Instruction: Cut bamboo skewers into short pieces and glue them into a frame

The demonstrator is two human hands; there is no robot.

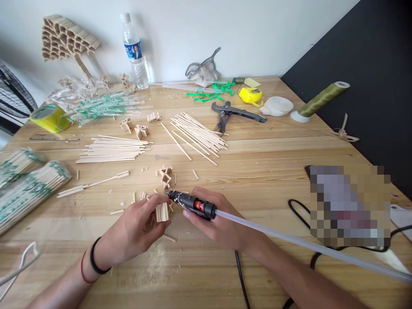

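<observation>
From my distant seat at the controls, I have both hands at work over a wooden counter. The left hand, a black band and a thin red one at its wrist, pinches a small block of short sticks between thumb and fingers, just above the wood. The right hand is wrapped around a black glue gun, its nozzle pointing left, close by the block; whether the two touch, I cannot tell. A long translucent glue stick runs from the gun's rear toward the lower right.

Just beyond the nozzle, I see a small stick cluster on the counter, with short offcuts scattered about. Farther back lie two spreads of long sticks, the left pile and the right pile, with three small stick bundles near them. Bagged sticks lie at the left edge, near a yellow tape roll. Along the back I count a water bottle, a yellow tape measure and, to the right, an upright, tilted olive spool.
</observation>
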